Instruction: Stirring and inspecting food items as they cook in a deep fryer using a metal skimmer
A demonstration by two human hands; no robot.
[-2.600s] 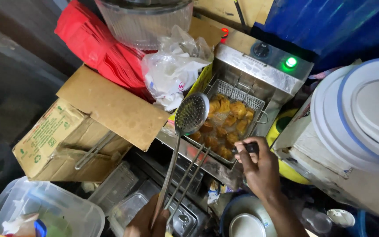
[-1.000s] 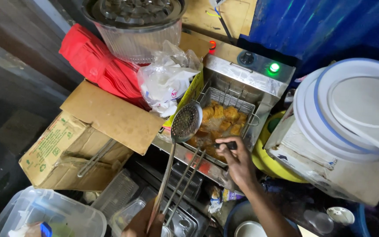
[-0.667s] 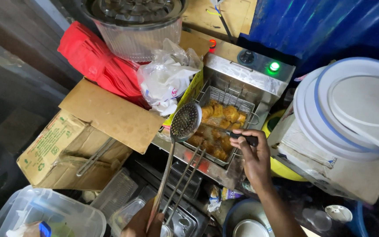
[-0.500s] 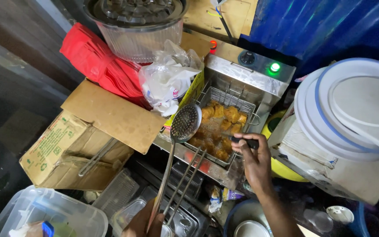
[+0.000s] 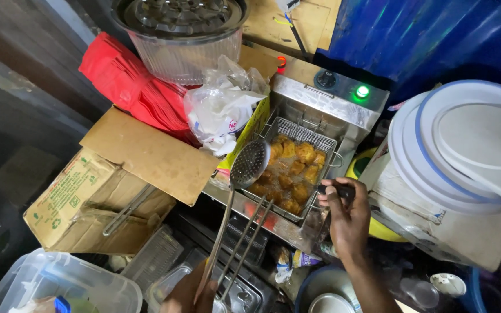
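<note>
- A stack of round white lids with blue rims point(image 5: 465, 145) fills the right side, resting on a pale box, well apart from the hands.
- A brown cardboard box point(image 5: 105, 191) with open flaps sits at the left; a red cloth bundle point(image 5: 137, 95) and a crumpled white plastic bag point(image 5: 221, 110) lie on its far edge, below a clear ribbed tub point(image 5: 184, 35) with a dark lid.
- A steel electric fryer point(image 5: 320, 116) stands at the middle — a green lamp point(image 5: 362, 91) glows on its control panel.
- Inside the fryer hangs a wire basket point(image 5: 297, 168), filled with golden-brown fried pieces point(image 5: 288, 174).
- The right hand point(image 5: 346, 217) reaches in from below; its fingers point(image 5: 329, 200) are closed around the basket's dark handle point(image 5: 340, 188) at the fryer's near right edge.
- The left hand point(image 5: 189, 293), at the bottom edge, grips the long handle of a round perforated skimmer point(image 5: 249, 164) together with thin metal tongs point(image 5: 250, 237); its fingers are curled tight around both. The skimmer's head hovers over the basket's left rim — whether it touches the food I cannot tell.
- A clear plastic container point(image 5: 53, 284) sits at the lower left corner.
</note>
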